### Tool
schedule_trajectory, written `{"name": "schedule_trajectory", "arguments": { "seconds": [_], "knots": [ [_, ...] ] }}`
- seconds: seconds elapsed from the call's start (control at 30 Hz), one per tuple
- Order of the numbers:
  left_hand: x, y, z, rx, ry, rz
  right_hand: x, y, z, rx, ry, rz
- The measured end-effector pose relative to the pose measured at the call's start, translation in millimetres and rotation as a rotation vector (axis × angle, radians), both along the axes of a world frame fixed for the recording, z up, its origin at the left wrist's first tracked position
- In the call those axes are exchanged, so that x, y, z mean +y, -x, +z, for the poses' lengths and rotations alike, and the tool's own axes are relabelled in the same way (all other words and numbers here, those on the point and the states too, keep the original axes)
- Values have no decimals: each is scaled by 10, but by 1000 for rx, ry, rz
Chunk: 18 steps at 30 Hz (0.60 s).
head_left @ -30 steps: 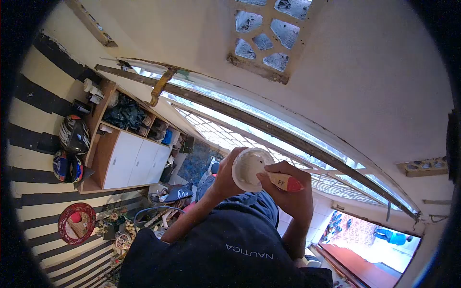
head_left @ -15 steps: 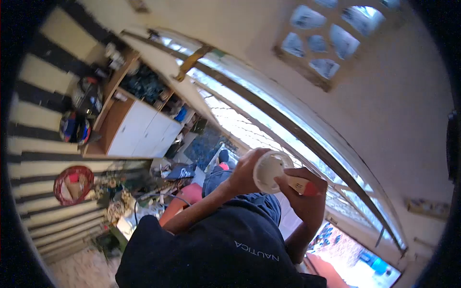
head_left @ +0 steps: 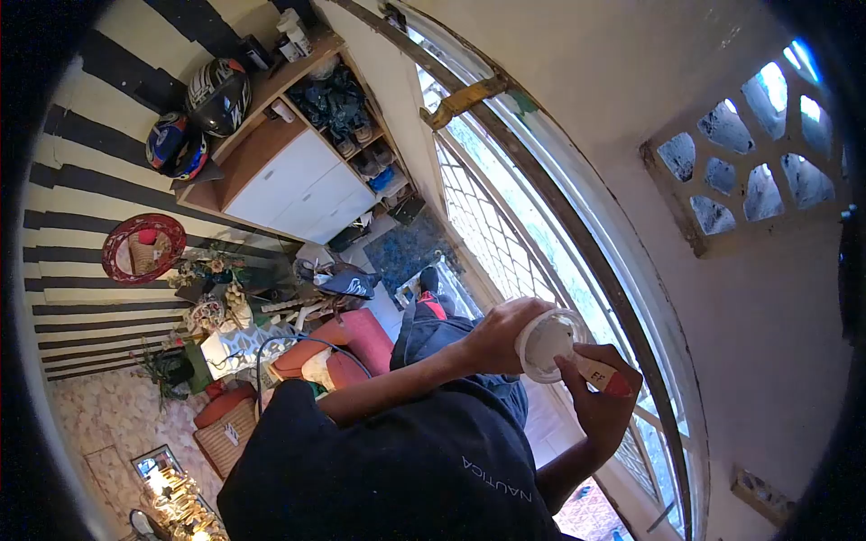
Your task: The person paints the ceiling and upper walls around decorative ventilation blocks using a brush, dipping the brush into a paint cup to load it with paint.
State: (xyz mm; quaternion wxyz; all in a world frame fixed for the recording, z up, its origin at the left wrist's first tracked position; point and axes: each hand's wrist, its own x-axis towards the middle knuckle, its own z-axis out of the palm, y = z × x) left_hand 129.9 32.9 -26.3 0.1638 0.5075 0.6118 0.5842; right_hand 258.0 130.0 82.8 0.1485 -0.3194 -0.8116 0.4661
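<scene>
My left hand [head_left: 507, 335] is wrapped round a translucent white plastic tub [head_left: 547, 346], tilted so its open top faces me. Pale, whitish stuff coats the inside. In my right hand [head_left: 606, 410] is a paintbrush [head_left: 595, 371] with a flat, pale wooden handle, dark lettering and a red end. The fingers pinch its handle at the tub's right rim. Its working end points into the tub and cannot be made out. Both hands are in front of my dark shirt, near the window.
A long window with a metal frame [head_left: 577, 261] and a grille runs close by my hands. Above it, the wall has a pierced vent block [head_left: 758, 144]. A white cabinet [head_left: 298, 194] bears helmets [head_left: 219, 96]. Below stand a red sofa [head_left: 361, 341] and a patterned-cloth table [head_left: 236, 352].
The view has swung, so the room and both hands appear shifted, the hands further right and lower. Both still hold the tub and the paintbrush.
</scene>
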Motion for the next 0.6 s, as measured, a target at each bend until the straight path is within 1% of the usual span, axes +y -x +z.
{"name": "schedule_trajectory", "arguments": {
  "seconds": [0.17,0.37,0.43,0.5,0.53,0.6],
  "knots": [
    [8,76,102,16,-27,21,11,93,40,6,32,-23],
    [-81,240,159,69,-27,72,23,279,54,55,-4,54],
    [-129,317,186,84,-34,91,-29,365,94,-18,44,45],
    [-194,400,193,40,27,114,-38,444,68,14,21,78],
    [-223,446,228,92,24,137,-60,493,68,29,15,102],
    [-260,543,233,82,25,142,-88,597,57,54,-4,119]
  ]
}}
